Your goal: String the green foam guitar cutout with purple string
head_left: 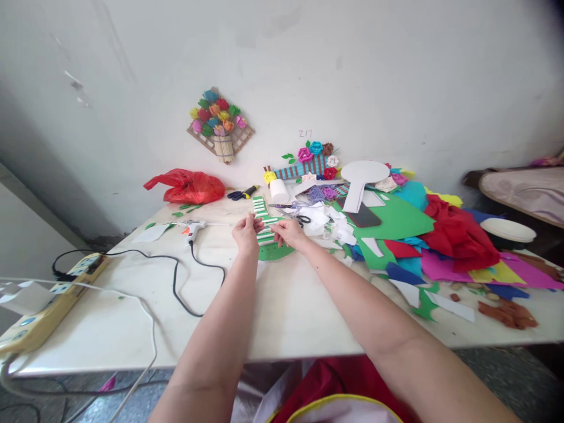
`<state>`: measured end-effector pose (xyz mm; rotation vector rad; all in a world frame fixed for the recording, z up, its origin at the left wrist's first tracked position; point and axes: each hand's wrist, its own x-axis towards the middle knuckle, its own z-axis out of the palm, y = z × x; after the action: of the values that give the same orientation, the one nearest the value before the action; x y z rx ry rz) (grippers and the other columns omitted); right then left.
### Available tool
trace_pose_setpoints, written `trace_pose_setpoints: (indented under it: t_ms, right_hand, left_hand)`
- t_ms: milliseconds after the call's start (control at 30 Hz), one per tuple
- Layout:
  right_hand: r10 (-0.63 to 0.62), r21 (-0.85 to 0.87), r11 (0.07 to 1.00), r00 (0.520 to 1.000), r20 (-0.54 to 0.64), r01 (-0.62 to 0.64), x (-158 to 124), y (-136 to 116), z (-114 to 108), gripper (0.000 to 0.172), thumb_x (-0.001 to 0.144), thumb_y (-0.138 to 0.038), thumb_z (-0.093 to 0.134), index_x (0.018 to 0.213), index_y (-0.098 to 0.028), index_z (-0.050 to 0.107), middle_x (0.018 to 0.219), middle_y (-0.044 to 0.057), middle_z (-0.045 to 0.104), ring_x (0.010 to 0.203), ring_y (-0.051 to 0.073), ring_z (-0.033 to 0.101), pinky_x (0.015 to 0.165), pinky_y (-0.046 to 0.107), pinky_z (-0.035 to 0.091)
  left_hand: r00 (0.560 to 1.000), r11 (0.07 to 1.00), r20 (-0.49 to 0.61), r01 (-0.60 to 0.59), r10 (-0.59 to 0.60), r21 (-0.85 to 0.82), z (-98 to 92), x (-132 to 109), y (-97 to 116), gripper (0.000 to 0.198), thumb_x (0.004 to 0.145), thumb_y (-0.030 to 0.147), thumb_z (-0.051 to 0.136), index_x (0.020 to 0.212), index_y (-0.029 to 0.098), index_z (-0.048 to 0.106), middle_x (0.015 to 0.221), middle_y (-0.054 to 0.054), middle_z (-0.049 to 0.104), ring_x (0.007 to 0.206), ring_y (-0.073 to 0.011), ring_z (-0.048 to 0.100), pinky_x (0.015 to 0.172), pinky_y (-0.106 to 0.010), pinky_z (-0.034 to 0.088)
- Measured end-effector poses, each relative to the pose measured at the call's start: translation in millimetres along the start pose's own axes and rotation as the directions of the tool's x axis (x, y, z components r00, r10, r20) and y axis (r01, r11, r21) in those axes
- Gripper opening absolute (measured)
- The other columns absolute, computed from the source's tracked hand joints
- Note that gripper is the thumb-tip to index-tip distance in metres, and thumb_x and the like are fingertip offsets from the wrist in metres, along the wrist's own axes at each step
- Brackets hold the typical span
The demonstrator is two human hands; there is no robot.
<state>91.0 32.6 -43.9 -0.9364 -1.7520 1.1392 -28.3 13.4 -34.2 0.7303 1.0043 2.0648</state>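
Observation:
A green foam or paper piece (275,253) with a rounded lower end and a narrow upper part is in front of me, crossed by several white strips (265,240). At its left edge my left hand (247,233) is closed, thumb and fingers pinched on the piece. My right hand (287,232) comes from the right, its fingers pinched at the piece's right side among the strips. The fingers partly cover the strips, so whether a single loose strip is also held is hard to tell. Just behind my right hand are scissors (303,220) with dark handles.
A glue gun (194,228) with a black cord lies left, near a yellow power strip (53,305). Behind are a red plastic bag (189,187) and pliers (250,192). Coloured sheets, a red crumpled piece (460,232), white scraps and a phone (363,214) crowd the right.

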Motion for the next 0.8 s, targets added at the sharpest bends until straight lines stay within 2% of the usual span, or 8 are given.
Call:
trace_pose_setpoints:
  t_ms: [133,233,333,600,800]
  right_hand:
    - [0.03,0.157,0.987,0.998,-0.049,-0.022,-1.1,-3.9,-0.3,0.032,0.071,-0.045,0.059,0.058,-0.016,0.051,0.042,-0.005,0.049,0.029,0.006,0.041,0.026,0.017,0.024]
    - [0.042,0.245,0.969,0.998,-0.047,-0.029,-2.6,-6.4,-0.1,0.032,0.071,-0.043,0.058,0.056,-0.016,0.049,0.041,-0.006,0.047,0.027,0.004,0.037,0.025,0.017,0.022]
    - [0.055,0.298,0.954,0.998,-0.036,-0.042,-2.5,-5.7,-0.4,0.033,0.07,-0.044,0.059,0.056,-0.016,0.047,0.041,-0.006,0.047,0.027,0.004,0.036,0.025,0.016,0.021]
    - [0.04,0.323,0.946,0.999,-0.007,-0.035,-1.9,-0.1,0.4,0.034,0.071,-0.047,0.057,0.062,-0.016,0.05,0.043,-0.005,0.05,0.029,0.004,0.04,0.026,0.016,0.024]
    - [0.094,0.362,0.927,0.995,0.017,-0.093,-4.3,-2.2,1.3,0.03,0.074,-0.043,0.054,0.064,-0.015,0.051,0.042,-0.005,0.049,0.029,0.005,0.04,0.026,0.016,0.022]
  left_hand:
    - [0.995,0.999,0.098,0.032,-0.029,-0.034,0.6,-0.9,-1.1,0.031,0.06,0.036,0.069,0.073,0.01,0.06,0.06,-0.002,0.062,0.046,-0.0078,0.053,0.051,-0.022,0.045]
    - [0.972,0.996,0.22,0.087,-0.088,0.015,1.1,-2.1,-2.8,0.03,0.057,0.035,0.072,0.071,0.01,0.062,0.06,-0.002,0.061,0.047,-0.0076,0.053,0.049,-0.021,0.042]
    - [0.951,0.992,0.285,0.102,-0.119,0.074,1.0,-3.0,-3.2,0.029,0.056,0.035,0.073,0.066,0.01,0.062,0.057,0.0,0.059,0.046,-0.0062,0.05,0.048,-0.02,0.04]
    - [0.944,0.985,0.291,0.125,-0.154,0.115,-2.0,-2.5,-1.8,0.031,0.052,0.034,0.075,0.068,0.01,0.064,0.055,0.0,0.059,0.046,-0.0067,0.049,0.05,-0.021,0.041]
    - [0.946,0.99,0.296,0.105,-0.13,0.097,-1.7,-1.5,-2.8,0.032,0.052,0.035,0.075,0.069,0.011,0.064,0.056,0.0,0.059,0.047,-0.0069,0.049,0.051,-0.022,0.041]
